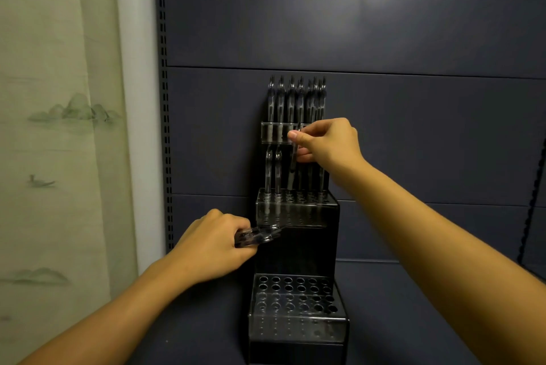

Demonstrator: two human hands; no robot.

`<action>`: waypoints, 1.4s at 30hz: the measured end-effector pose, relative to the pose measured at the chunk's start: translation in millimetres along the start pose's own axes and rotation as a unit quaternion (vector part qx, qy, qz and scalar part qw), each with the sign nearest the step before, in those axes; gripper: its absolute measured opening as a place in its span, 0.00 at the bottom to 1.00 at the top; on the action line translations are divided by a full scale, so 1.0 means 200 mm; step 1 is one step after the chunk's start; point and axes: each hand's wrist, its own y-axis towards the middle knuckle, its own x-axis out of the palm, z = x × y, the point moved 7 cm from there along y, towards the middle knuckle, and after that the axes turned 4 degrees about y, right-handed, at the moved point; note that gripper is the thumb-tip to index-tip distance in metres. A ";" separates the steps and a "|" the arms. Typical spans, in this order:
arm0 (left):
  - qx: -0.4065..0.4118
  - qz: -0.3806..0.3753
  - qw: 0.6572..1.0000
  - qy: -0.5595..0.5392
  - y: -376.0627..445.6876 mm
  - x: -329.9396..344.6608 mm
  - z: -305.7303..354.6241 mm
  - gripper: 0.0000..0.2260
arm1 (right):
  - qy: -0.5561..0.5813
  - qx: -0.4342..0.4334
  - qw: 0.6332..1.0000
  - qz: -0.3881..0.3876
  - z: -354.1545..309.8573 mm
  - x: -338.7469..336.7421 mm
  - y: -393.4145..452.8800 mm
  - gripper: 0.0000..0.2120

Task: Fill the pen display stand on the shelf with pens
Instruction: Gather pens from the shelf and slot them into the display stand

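A black stepped pen display stand (pixel 295 249) with clear perforated tiers stands on the shelf against the back panel. Its top tier (pixel 274 132) holds several dark pens in a row. In the middle tier (pixel 295 211), two pens stand at the left and more at the right. The bottom tier (pixel 295 302) shows only open holes. My right hand (pixel 325 140) pinches one pen (pixel 291 171), upright, tip low over the middle tier's holes. My left hand (pixel 212 243) grips a bundle of pens (pixel 257 236) just left of the stand.
The dark blue back panel (pixel 384 39) rises behind the stand, with a slotted upright (pixel 165 98) at its left edge. A pale curtain with a landscape print (pixel 59 128) hangs at the left. The dark shelf surface (pixel 413 320) extends right of the stand.
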 end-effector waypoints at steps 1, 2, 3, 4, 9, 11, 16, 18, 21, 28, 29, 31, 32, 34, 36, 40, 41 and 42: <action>-0.001 0.001 1.000 0.000 0.00 0.00 0.00 0.11 | -0.006 0.003 1.000 -0.001 0.01 0.01 0.00 0.08; -0.002 0.001 1.000 0.001 -0.01 0.00 -0.01 0.11 | -0.011 0.004 1.000 -0.003 0.02 0.01 0.00 0.08; -0.003 0.002 1.000 0.002 -0.01 0.00 -0.01 0.11 | -0.015 0.005 1.000 -0.004 0.02 0.02 0.00 0.08; -0.003 0.002 1.000 0.002 -0.01 0.00 -0.01 0.12 | -0.020 0.006 1.000 -0.004 0.03 0.02 0.00 0.08; -0.004 0.000 1.000 0.000 -0.02 0.00 -0.02 0.11 | -0.082 0.014 0.997 -0.007 0.08 0.04 0.00 0.12; -0.002 -0.001 1.000 -0.001 -0.02 0.00 -0.01 0.11 | -0.111 0.018 0.993 -0.017 0.10 0.06 -0.01 0.13; -0.002 -0.002 1.000 0.001 -0.02 0.01 -0.02 0.10 | -0.172 0.021 0.984 -0.028 0.14 0.08 -0.04 0.15; -0.005 -0.006 1.000 -0.002 -0.02 0.02 -0.02 0.11 | -0.174 0.020 0.984 -0.027 0.15 0.08 -0.04 0.15; -0.010 -0.007 1.000 -0.004 -0.03 0.02 -0.03 0.12 | -0.173 0.019 0.984 -0.030 0.15 0.07 -0.03 0.15; -0.011 -0.009 1.000 -0.009 -0.01 0.02 -0.02 0.10 | -0.202 0.007 0.979 -0.035 0.15 0.06 -0.04 0.17; -0.010 -0.007 1.000 -0.014 -0.01 0.02 -0.02 0.10 | -0.205 0.003 0.978 -0.034 0.14 0.05 -0.05 0.17; -0.009 -0.005 1.000 -0.024 0.00 0.02 -0.02 0.11 | -0.212 -0.010 0.977 -0.033 0.12 0.02 -0.07 0.17; -0.008 -0.004 1.000 -0.028 0.00 0.02 -0.02 0.11 | -0.216 -0.019 0.975 -0.041 0.10 0.01 -0.09 0.16; -0.005 0.000 0.999 -0.040 0.00 0.02 -0.02 0.11 | -0.223 -0.041 0.969 -0.095 0.06 0.01 -0.15 0.13; -0.003 0.007 0.999 -0.046 0.01 0.02 -0.01 0.12 | -0.246 -0.072 0.951 -0.171 0.03 0.03 -0.22 0.11; -0.002 0.021 0.998 -0.052 0.02 0.00 0.03 0.12 | -0.245 -0.100 0.946 -0.185 -0.01 0.01 -0.31 0.12; -0.003 0.023 0.998 -0.052 0.02 -0.01 0.04 0.12 | -0.231 -0.099 0.950 -0.185 -0.02 0.00 -0.33 0.11; -0.004 0.026 0.998 -0.052 0.03 -0.01 0.05 0.12 | -0.218 -0.095 0.953 -0.187 -0.03 0.01 -0.35 0.11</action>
